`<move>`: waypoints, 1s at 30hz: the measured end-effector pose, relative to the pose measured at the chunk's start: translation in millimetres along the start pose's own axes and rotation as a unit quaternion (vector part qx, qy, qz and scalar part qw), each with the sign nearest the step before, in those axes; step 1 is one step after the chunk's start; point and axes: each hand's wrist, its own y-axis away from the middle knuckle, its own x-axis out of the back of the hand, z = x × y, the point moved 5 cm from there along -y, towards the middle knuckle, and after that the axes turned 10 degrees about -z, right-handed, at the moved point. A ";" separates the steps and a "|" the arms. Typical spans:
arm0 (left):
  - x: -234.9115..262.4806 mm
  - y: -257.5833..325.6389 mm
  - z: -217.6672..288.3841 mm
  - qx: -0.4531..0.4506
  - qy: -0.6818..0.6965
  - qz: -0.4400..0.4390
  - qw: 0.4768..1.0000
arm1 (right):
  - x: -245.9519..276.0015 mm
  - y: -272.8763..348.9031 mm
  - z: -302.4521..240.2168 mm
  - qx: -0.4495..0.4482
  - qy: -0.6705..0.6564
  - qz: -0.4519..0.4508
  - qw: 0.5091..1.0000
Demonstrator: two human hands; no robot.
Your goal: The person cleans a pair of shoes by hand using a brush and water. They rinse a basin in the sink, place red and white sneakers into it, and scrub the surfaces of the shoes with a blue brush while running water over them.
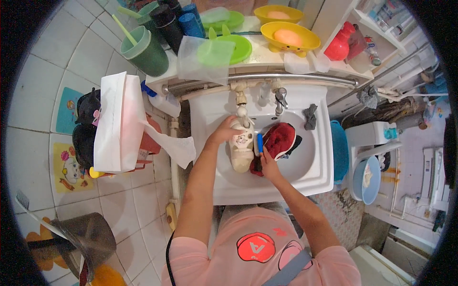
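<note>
A cream shoe [242,145] with a small printed pattern lies lengthwise in the left part of the white sink [224,186]. My left hand [223,131] grips it from its left side, near the far end. Closed round a small blue brush [260,142], my right hand [270,168] is just right of the shoe, with the brush beside the shoe's side. Behind that hand, a dark red fabric item [280,138] with a white edge rests in the basin; its exact kind is unclear. Some dark cloth shows beneath it.
A metal tap [281,99] rises at the sink's back, below a metal rail [267,77]. A grey cloth [310,117] hangs on the right rim. The shelf above holds a green cup [145,52] and a yellow soap dish [305,40]. A tissue pack [119,124] hangs at left.
</note>
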 end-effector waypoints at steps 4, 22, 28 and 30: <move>0.5 13.6 4.8 0.023 0.058 0.004 0.998 | 15.9 -7.8 -39.8 -0.003 -0.044 0.041 0.998; 11.9 36.8 2.5 -0.029 0.170 -0.031 0.984 | -5.1 -19.6 7.0 -0.092 -0.166 -0.053 0.981; 12.9 25.9 16.7 -0.012 -0.109 0.039 0.993 | -4.5 -26.2 -27.1 -0.085 -0.169 -0.058 0.980; 18.9 22.2 12.5 0.004 -0.170 0.009 0.985 | -3.8 -21.6 -25.2 -0.097 -0.165 -0.068 0.979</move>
